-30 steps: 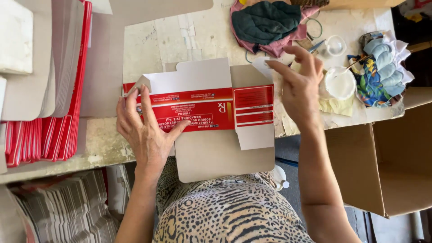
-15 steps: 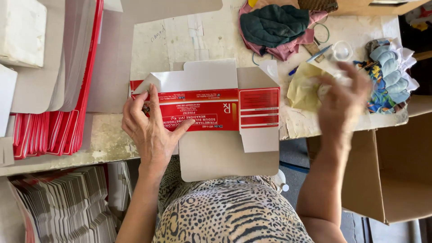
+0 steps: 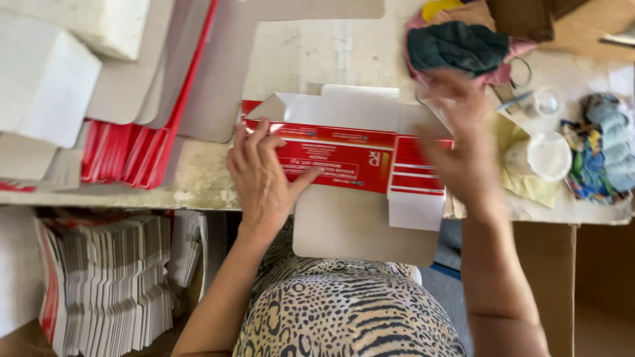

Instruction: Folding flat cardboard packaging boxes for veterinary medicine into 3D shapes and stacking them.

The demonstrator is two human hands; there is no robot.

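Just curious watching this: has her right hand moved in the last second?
Yes. The right hand went out to the white cup, then came back left over the red carton.

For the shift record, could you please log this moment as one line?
left hand: pressing flat red-and-white cardboard carton blank | right hand: blurred, over blank's right end | worn pale worktable | stacked blanks left

flat red/white carton (image 3: pixel 350 158) ctr, red/white blanks (image 3: pixel 132 155) left
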